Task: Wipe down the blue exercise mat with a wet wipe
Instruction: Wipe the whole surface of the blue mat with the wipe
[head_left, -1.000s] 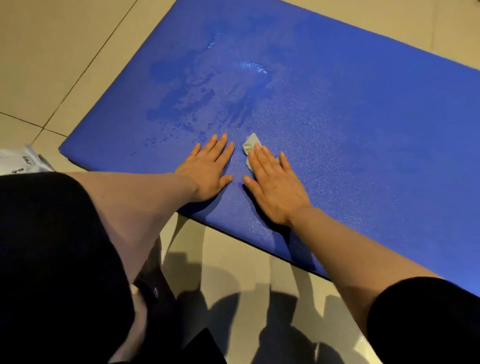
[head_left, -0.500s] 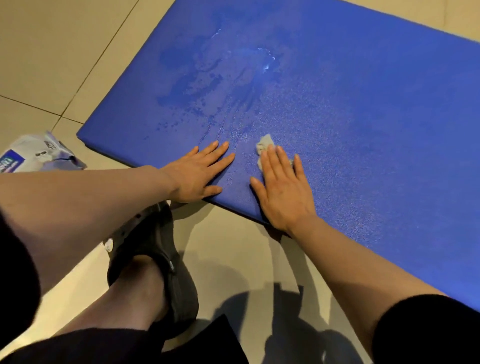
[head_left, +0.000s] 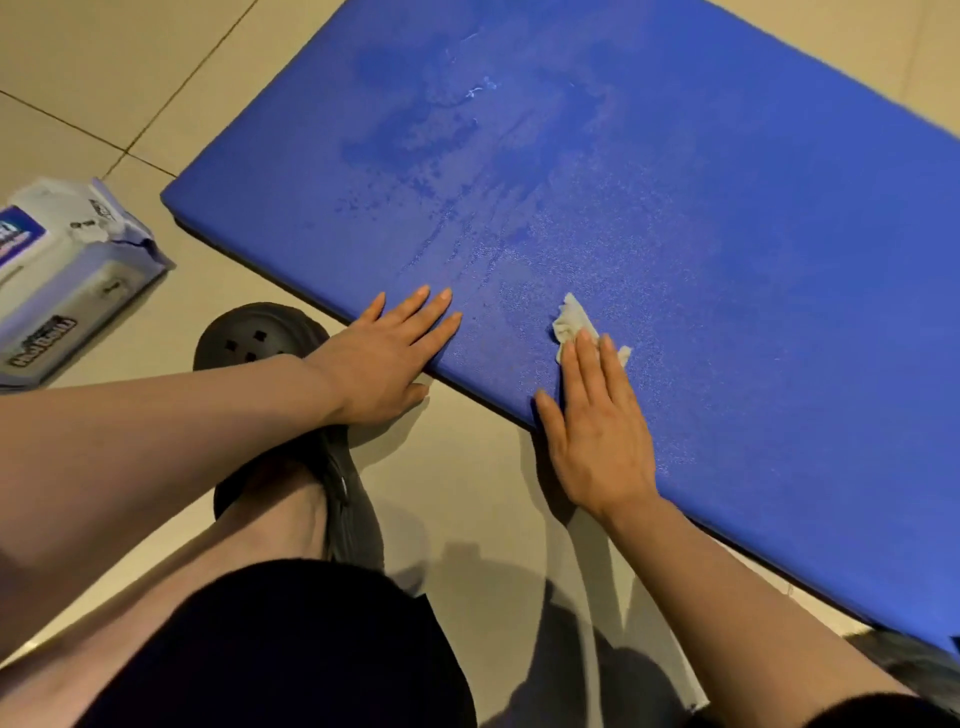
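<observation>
1. A pack of wet wipes (head_left: 67, 275) lies on the tiled floor (head_left: 130, 67), off the near-left corner of the blue exercise mat (head_left: 701, 208), within reach should a fresh sheet be wanted.

2. A dark clog (head_left: 291, 415) on the person's foot sits on the floor just short of the mat's near edge; it is best kept off the damp surface.

3. The left hand (head_left: 387, 358), fingers straight and lightly spread, presses flat on the mat's near edge and holds nothing. Judged from here, its job is to pin the mat so that it does not slide under the strokes.

4. Darker wet patches and streaks (head_left: 441, 130) mark the mat's middle; the stretch to the right looks drier and likely awaits wiping.

5. The right hand (head_left: 597, 431), fingers straight and close together, presses the crumpled wet wipe (head_left: 569, 322) flat against the mat near its front edge. Even palm pressure and overlapping passes outward toward the dry side would serve best; unfolding the bunched wipe would cover more surface.
</observation>
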